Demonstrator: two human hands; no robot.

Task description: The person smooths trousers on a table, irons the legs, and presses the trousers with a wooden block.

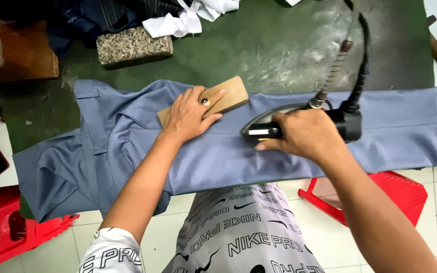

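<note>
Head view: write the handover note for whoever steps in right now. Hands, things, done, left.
Left hand: flat on the wooden block, pressing it on the blue-grey trousers.
Right hand: gripping the handle of the iron, which sits on the trousers just right of the block; its hose and cable rise toward the top right.
Trousers lie lengthwise across the green ironing table, waistband end to the left, hanging off the near edge.
Done: the leg right of the iron looks smooth and flat.
Left: the waist end at the left is rumpled and folded.
A granite block rests on the table behind.
</note>
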